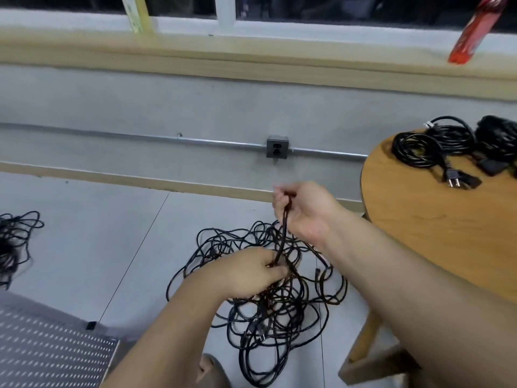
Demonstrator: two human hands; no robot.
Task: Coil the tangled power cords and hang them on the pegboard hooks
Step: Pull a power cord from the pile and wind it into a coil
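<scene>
A tangle of black power cords (279,303) lies on the pale floor below me. My right hand (303,210) grips a bundle of cord strands and holds it up above the tangle. My left hand (253,268) pinches the lower end of that same stretch, just over the heap. The held strands run almost straight between my two hands. A perforated pegboard (47,354) lies at the bottom left; no hooks show on it.
A round wooden table (425,219) stands at the right with coiled black cords (430,144) and a plug on it. Another loose cord heap (16,242) lies at the far left. A wall outlet (277,147) sits on a metal conduit ahead.
</scene>
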